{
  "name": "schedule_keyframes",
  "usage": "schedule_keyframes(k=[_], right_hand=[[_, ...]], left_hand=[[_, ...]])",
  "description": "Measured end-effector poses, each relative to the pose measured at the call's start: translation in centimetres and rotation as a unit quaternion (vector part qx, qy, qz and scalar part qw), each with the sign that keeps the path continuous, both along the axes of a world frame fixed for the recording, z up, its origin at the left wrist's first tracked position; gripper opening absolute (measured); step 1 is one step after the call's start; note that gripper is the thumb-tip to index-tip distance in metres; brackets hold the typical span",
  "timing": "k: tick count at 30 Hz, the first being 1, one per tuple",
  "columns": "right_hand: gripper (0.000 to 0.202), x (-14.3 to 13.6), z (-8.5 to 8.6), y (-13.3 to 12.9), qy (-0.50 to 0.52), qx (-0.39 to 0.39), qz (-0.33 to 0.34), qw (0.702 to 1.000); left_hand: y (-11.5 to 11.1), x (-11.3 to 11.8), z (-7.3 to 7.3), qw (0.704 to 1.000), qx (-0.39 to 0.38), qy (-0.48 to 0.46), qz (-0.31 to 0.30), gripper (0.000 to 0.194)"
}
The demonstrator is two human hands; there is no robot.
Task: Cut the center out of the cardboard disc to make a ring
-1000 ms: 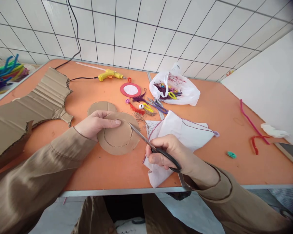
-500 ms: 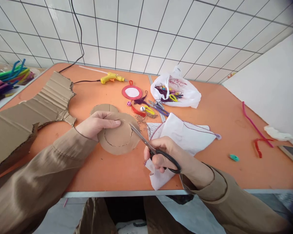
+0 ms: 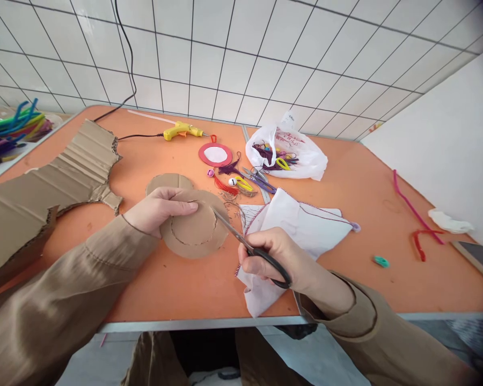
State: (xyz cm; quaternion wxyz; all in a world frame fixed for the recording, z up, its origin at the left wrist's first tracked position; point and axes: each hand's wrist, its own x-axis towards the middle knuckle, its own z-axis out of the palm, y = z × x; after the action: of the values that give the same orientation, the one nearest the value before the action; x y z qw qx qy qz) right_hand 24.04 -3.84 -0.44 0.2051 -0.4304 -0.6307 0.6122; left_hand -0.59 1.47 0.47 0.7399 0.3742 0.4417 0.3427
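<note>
My left hand (image 3: 159, 208) pinches the upper left of a round cardboard disc (image 3: 193, 228), thumb on top. An inner circle on the disc is cut through along much of its outline. In my right hand (image 3: 271, 254) are black-handled scissors (image 3: 235, 231), my fingers wrapped round the handles. Their tip meets the cut line at the disc's upper right, and the blades look nearly closed. Behind my left hand lies a second cardboard circle (image 3: 169, 181), partly covered. White cloth (image 3: 301, 222) with dark red stitching spreads under and beyond my right hand.
A large cut cardboard sheet (image 3: 44, 187) lies at left. Farther back are a yellow glue gun (image 3: 183, 130), a red-rimmed disc (image 3: 215, 154), purple scissors (image 3: 261, 180) and a white plastic bag (image 3: 306, 155) of tassels. Pipe cleaners (image 3: 416, 214) lie at right.
The view has shifted slightly. My right hand's fingers have closed a little on the scissors, whose tip stays at the cut line. My left hand keeps its hold on the disc.
</note>
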Motion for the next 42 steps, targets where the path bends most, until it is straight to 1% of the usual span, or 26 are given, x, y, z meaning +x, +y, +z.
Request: schedule_keyframes(k=[3, 6, 8, 10, 12, 15, 19, 24, 29, 33, 38, 42], right_hand=[[0.042, 0.2, -0.2, -0.1, 0.009, 0.033, 0.008, 0.999], [0.049, 0.5, -0.1, 0.0, 0.037, -0.004, 0.033, 0.999], [0.058, 0.7, 0.0, 0.0, 0.068, -0.038, 0.056, 0.995], [0.063, 0.9, 0.1, 0.1, 0.095, -0.056, 0.076, 0.991], [0.062, 1.1, 0.0, 0.2, 0.102, -0.061, 0.085, 0.989], [0.060, 1.2, -0.2, 0.4, 0.086, -0.063, 0.091, 0.990], [0.062, 1.3, -0.4, 0.4, 0.073, -0.073, 0.084, 0.991], [0.059, 0.9, -0.4, 0.3, 0.086, -0.062, 0.083, 0.991], [0.048, 0.3, 0.0, 0.1, 0.070, -0.056, 0.047, 0.995], [0.041, 0.1, 0.0, 0.1, 0.068, -0.065, 0.043, 0.995], [0.049, 0.2, -0.3, 0.2, 0.065, -0.064, 0.037, 0.995], [0.049, 0.3, -0.2, 0.2, 0.033, -0.033, 0.046, 0.998]], left_hand=[[0.0, 0.0, 0.6, 0.999, 0.010, 0.011, 0.028, 0.013], [0.0, -0.3, 1.1, 0.999, 0.021, 0.015, 0.028, 0.015], [0.0, -0.4, 1.2, 0.999, 0.023, 0.020, 0.017, 0.016], [-0.1, -0.4, 1.3, 0.999, 0.022, 0.025, 0.011, 0.017], [-0.1, -0.2, 1.4, 0.999, 0.015, 0.032, 0.013, 0.019], [-0.2, 0.1, 1.5, 0.999, 0.001, 0.038, 0.016, 0.021], [-0.3, 0.2, 1.3, 0.999, -0.002, 0.038, -0.001, 0.023], [-0.4, 0.4, 0.9, 0.999, -0.006, 0.030, -0.028, 0.023], [-0.4, 0.3, 0.3, 0.999, 0.009, 0.007, -0.032, 0.028], [-0.5, 0.2, -0.2, 0.999, 0.027, 0.001, -0.029, 0.020], [-0.6, 0.2, -0.2, 0.999, 0.028, -0.003, -0.024, 0.020], [-0.6, 0.3, 0.0, 1.000, 0.023, 0.006, -0.021, 0.025]])
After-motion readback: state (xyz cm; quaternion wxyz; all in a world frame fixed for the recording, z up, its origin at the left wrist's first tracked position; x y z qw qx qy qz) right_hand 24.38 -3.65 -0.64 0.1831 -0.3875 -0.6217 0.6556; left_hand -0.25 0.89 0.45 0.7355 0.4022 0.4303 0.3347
